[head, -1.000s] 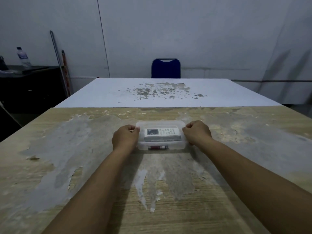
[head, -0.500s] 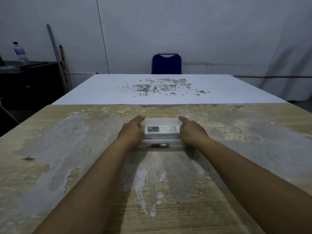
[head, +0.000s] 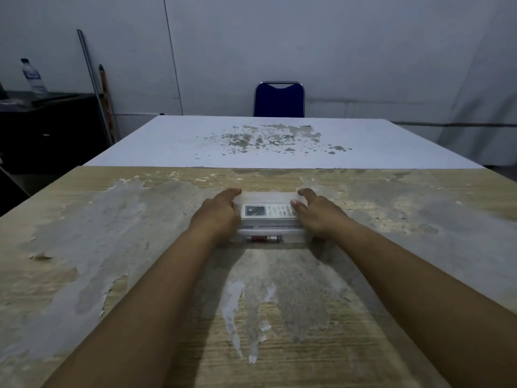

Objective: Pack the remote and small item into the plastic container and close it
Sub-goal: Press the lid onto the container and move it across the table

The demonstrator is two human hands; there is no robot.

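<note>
A clear plastic container (head: 267,196) sits on the worn wooden table (head: 140,275), with its lid on. Through the lid I see a white remote (head: 265,212) with a small screen and buttons. A red and silver battery (head: 263,238) lies along the container's near side, inside it. My left hand (head: 216,214) lies flat over the container's left end, fingers stretched to its far corner. My right hand (head: 317,212) covers the right end, with the thumb on the lid over the remote's buttons. Both hands press on the container.
A white table (head: 251,141) with peeled patches adjoins the far edge of the wooden one. A blue chair (head: 279,99) stands behind it. At the left are a dark cabinet (head: 50,127) with a water bottle (head: 32,77) and poles (head: 95,85) leaning on the wall.
My hands went from fists gripping the container's ends to flat palms with fingers stretched over the lid. The container stays in place.
</note>
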